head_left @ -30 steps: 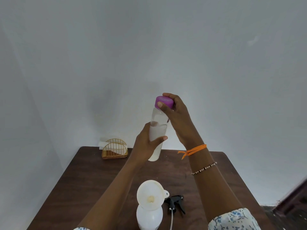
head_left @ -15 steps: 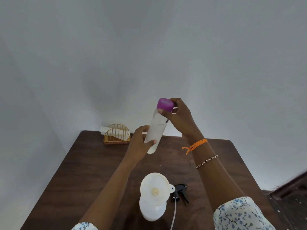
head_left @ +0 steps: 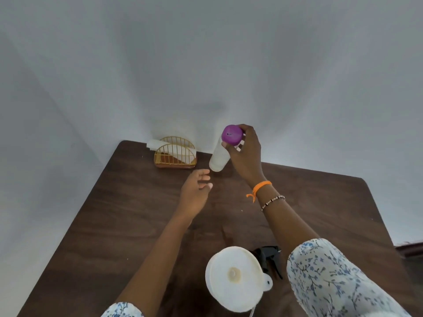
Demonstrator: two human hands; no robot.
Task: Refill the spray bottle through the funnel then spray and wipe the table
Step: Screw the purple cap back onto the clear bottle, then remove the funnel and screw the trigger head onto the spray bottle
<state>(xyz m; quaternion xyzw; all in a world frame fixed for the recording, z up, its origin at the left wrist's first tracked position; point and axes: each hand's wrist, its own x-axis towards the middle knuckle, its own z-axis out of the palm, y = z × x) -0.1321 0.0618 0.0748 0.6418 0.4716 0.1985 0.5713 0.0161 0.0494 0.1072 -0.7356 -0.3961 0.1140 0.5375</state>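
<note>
A clear water bottle (head_left: 218, 157) with a purple cap (head_left: 231, 134) stands at the far side of the brown table (head_left: 128, 213). My right hand (head_left: 248, 156) grips its cap and neck from above. My left hand (head_left: 194, 193) hovers just in front of the bottle, fingers relaxed, holding nothing. Near me a white funnel (head_left: 233, 276) sits in the mouth of the white spray bottle, whose body is hidden beneath it. The black spray head (head_left: 269, 257) with its tube lies on the table right of the funnel.
A gold wire napkin holder (head_left: 175, 154) with white napkins stands at the table's far edge, left of the water bottle. White walls close in behind and to the left. The table's right edge drops off beyond my right arm.
The water bottle has come down from mid-air to the far part of the table. My left hand has let go of its body and drawn back. The view tilted down.
</note>
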